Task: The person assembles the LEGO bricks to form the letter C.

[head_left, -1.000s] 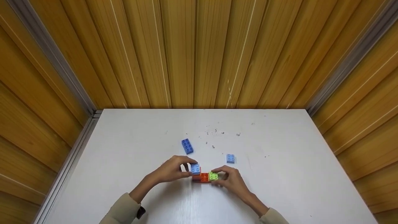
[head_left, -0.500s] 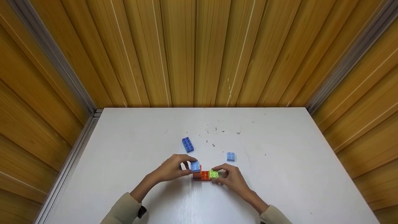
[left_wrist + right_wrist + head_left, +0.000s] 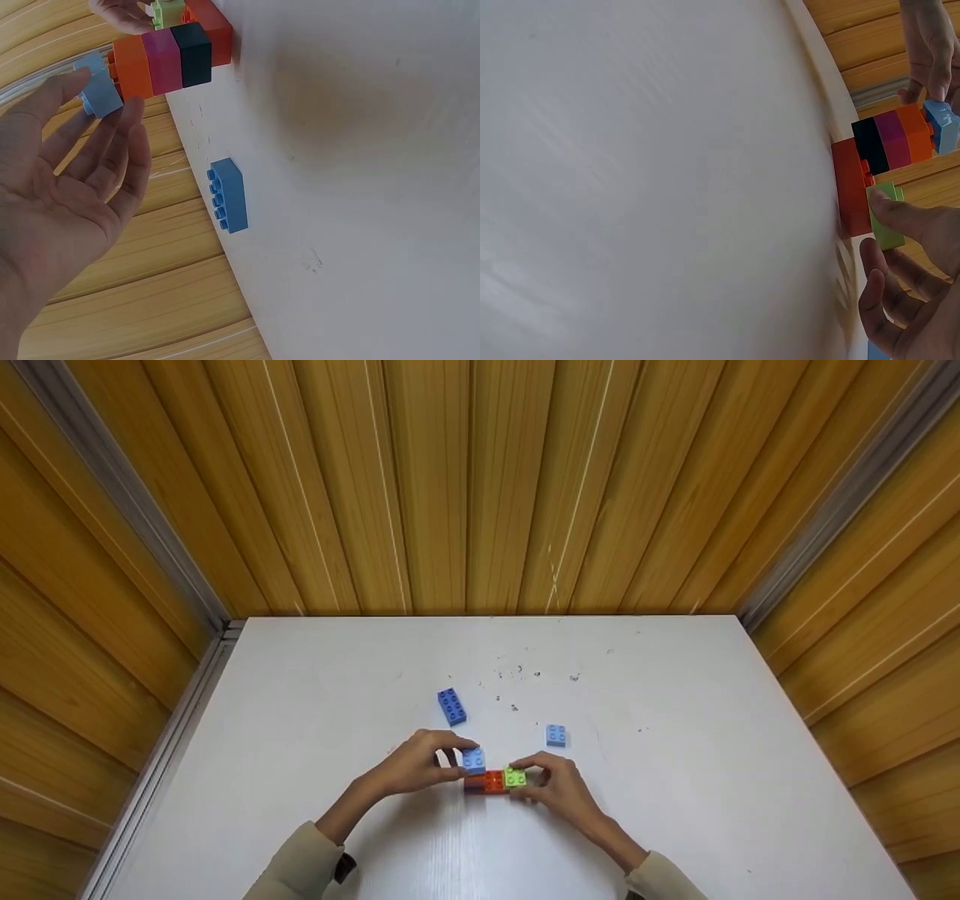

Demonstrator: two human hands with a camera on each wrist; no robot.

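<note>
A light blue toy brick [image 3: 473,761] is pinched between the thumb and fingers of my left hand [image 3: 416,765]. It sits slightly tilted right at the studs of an orange brick [image 3: 132,66], the top of a column. Below the orange come a magenta brick [image 3: 163,60] and a dark, nearly black brick [image 3: 192,54]. This column stands on one end of a long red brick [image 3: 850,187] on the table. At the red brick's other end is a lime green brick [image 3: 514,777], gripped by the thumb and fingers of my right hand [image 3: 562,791].
Beyond my left hand lies a loose dark blue brick [image 3: 451,706] with two rows of studs. A second light blue brick [image 3: 556,736] rests behind my right hand. The white table [image 3: 337,675] meets a wood-patterned wall [image 3: 435,510] at its back edge.
The light blue brick in my left hand has shifted slightly right, covering the orange edge that showed beside it. My right hand keeps its hold on the lime green brick.
</note>
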